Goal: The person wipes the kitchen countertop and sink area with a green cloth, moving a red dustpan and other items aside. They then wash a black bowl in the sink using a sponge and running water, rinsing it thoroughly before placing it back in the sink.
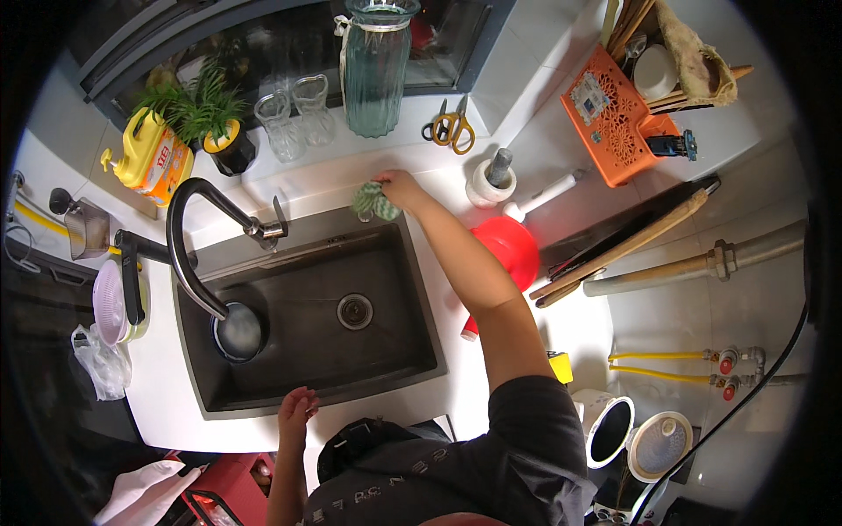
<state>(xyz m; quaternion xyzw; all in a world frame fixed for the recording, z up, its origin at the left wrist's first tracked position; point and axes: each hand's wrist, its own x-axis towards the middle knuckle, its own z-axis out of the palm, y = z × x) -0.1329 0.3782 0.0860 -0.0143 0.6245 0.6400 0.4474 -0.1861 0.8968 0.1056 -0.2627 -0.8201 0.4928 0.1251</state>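
My right hand (396,189) reaches to the sink's back right corner. Its fingers pinch a green-and-white cloth or scrubber (373,201), which bunches below them. Near the front edge of the dark sink (296,378) hangs my left hand (298,409), its fingers loosely bent and apart, with nothing seen in them. A round bowl or pot (239,333) of cloudy liquid stands at the left of the basin, under the spout of the black gooseneck faucet (172,230). Right of it, the drain strainer (354,311) sits in the basin floor.
On the back ledge are a yellow detergent bottle (154,158), a potted plant (227,148), two small glasses, a tall glass vase (375,79) and scissors (454,128). A stone mortar (489,187) and a red plastic vessel (510,246) stand right of the sink. Cutting boards (631,243) lean beyond.
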